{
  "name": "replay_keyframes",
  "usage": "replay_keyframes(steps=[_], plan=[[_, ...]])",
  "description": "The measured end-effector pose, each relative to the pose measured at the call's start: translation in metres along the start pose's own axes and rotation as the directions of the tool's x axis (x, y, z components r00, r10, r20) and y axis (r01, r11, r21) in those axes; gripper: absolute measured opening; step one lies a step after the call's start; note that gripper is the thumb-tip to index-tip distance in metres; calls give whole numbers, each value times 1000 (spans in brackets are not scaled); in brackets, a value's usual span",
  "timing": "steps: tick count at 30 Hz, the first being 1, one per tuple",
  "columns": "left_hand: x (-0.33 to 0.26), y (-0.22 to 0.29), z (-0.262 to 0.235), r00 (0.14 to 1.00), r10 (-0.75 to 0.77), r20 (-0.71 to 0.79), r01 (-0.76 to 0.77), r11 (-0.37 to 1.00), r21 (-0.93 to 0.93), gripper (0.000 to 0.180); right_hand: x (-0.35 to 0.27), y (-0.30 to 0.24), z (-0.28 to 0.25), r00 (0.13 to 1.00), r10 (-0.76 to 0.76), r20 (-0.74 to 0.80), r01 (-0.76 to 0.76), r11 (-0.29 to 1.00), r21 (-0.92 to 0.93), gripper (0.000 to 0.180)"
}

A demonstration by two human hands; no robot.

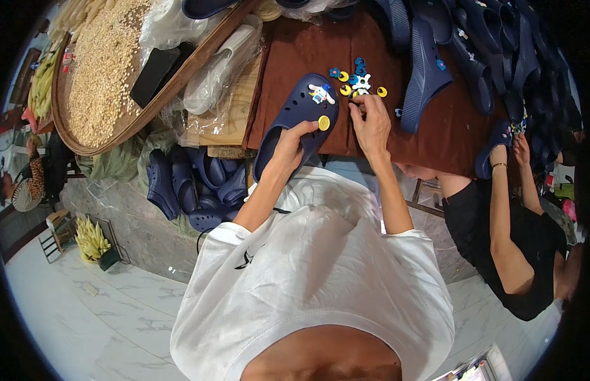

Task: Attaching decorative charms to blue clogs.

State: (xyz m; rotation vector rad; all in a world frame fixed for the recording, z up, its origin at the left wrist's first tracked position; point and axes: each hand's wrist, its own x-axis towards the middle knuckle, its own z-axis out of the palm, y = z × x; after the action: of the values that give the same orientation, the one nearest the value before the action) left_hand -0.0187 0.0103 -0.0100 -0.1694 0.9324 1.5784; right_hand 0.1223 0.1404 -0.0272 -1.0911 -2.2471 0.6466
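A navy blue clog (293, 108) with round holes is held in my left hand (288, 147), its toe pointing away from me. Near the toe sits a white cartoon shoe charm (321, 94). Beside my left thumb, on the side of the clog, is a yellow button-shaped charm (324, 123). My right hand (372, 127) is at the near edge of a small pile of charms, with thumb and fingers drawn together; what they pinch is hidden. In that pile are blue flower charms (359, 66), a white charm (363, 83) and yellow-and-black round charms (382, 92).
A brown cloth (301, 47) covers the table. Many navy clogs (425, 76) lie at the right, where another person's hands (500, 154) work on one. A basket of corn kernels (104, 70) and a plastic-wrapped shoe (222, 70) are at the left. More clogs (161, 184) hang below.
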Motion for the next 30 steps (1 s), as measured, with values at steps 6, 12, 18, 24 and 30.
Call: replay_keyframes(steps=[6,12,18,24,30], plan=[[9,-8,-16,999,-5,33,6,1000,-16,17,-6,-42,-5,993,101,59,-114,941,320,14],[8,-10,-10,999,47,24,-46,998,-36,12,-7,-44,8,994,-100,-34,105,971,213,12],[11,-13,-22,997,11,72,-8,999,-53,24,-12,-50,7,991,-125,-49,133,961,243,12],[5,-14,-20,997,35,73,-34,999,-11,32,-7,-43,10,973,169,160,-230,798,557,12],[4,-18,-21,993,78,84,-80,996,23,38,-4,-26,18,914,264,309,-406,597,692,15]])
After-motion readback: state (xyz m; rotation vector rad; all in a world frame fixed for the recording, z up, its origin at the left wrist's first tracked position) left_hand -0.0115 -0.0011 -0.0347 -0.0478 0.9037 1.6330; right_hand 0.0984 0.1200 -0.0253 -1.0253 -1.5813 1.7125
